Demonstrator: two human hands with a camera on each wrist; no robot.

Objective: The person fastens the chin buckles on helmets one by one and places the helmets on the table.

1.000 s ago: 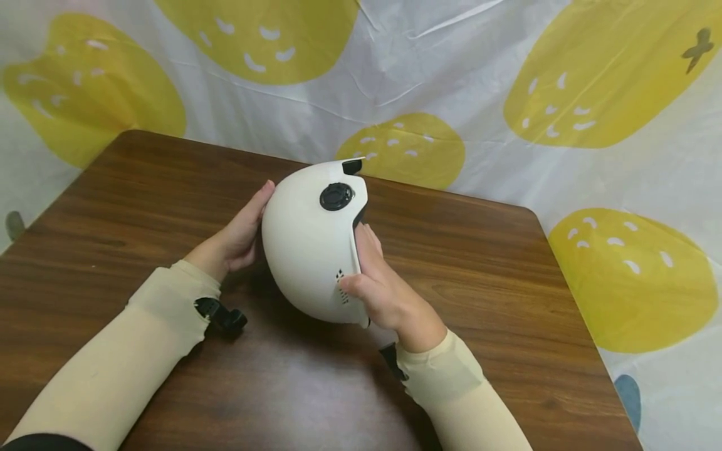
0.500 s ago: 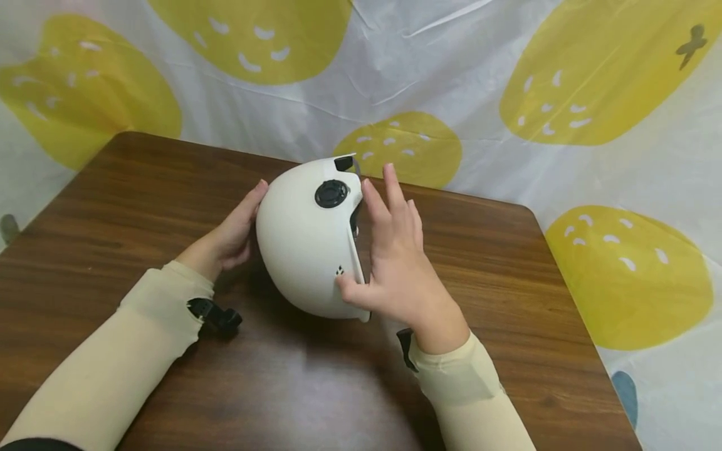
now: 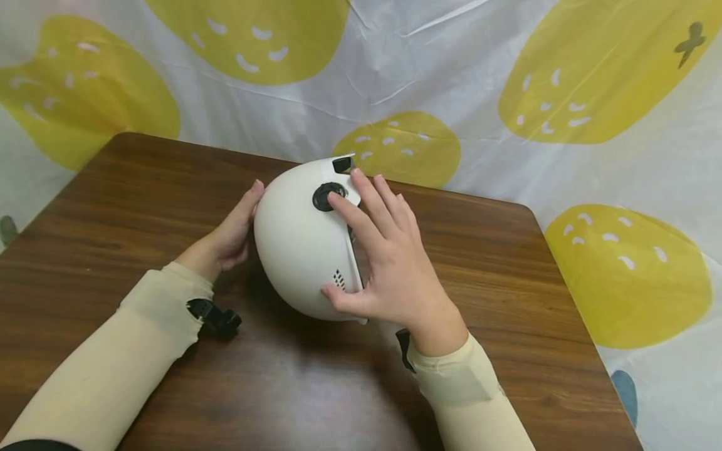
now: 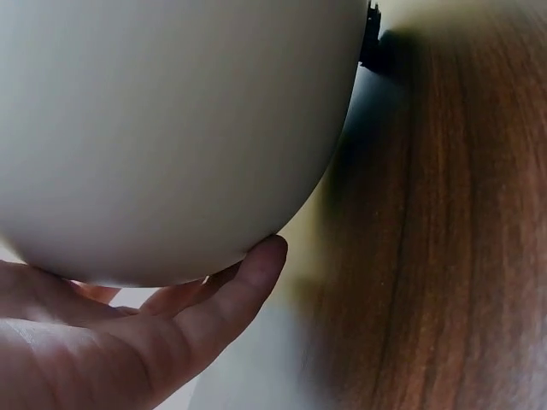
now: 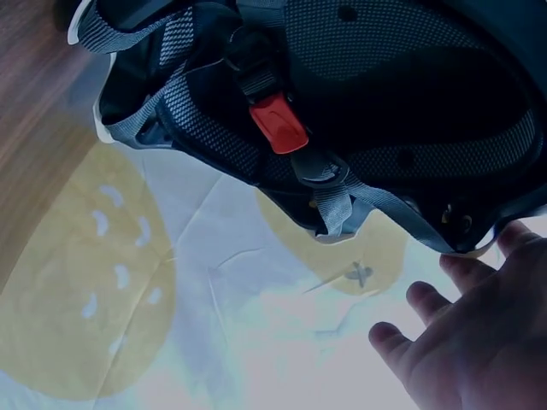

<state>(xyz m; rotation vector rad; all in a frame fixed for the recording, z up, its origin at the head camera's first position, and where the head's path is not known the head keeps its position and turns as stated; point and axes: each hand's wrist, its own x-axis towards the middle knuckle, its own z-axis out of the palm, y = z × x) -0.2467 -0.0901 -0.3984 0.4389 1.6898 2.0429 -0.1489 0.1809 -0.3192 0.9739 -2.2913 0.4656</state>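
Note:
A white helmet (image 3: 293,244) lies tilted on its side, with its opening facing right. My left hand (image 3: 228,235) rests against the crown; in the left wrist view its extended fingers (image 4: 222,312) press along the smooth shell. Over the opening's edge spreads my right hand (image 3: 397,263). Its index fingertip touches the round black vent knob (image 3: 323,196), and its thumb lies by the small vent holes (image 3: 338,279). The right wrist view shows the dark padded lining (image 5: 385,94) and a chin strap with a red buckle (image 5: 278,124).
The helmet is over a dark brown wooden table (image 3: 479,282). A white cloth with yellow printed shapes (image 3: 429,69) hangs behind the table. Black wrist cameras sit at both cuffs, the left one (image 3: 217,318) standing out more.
My right hand has let go of the helmet's rim, its fingers coming out of the opening, spreading, then moving onto the vent knob. The left hand and helmet have barely moved.

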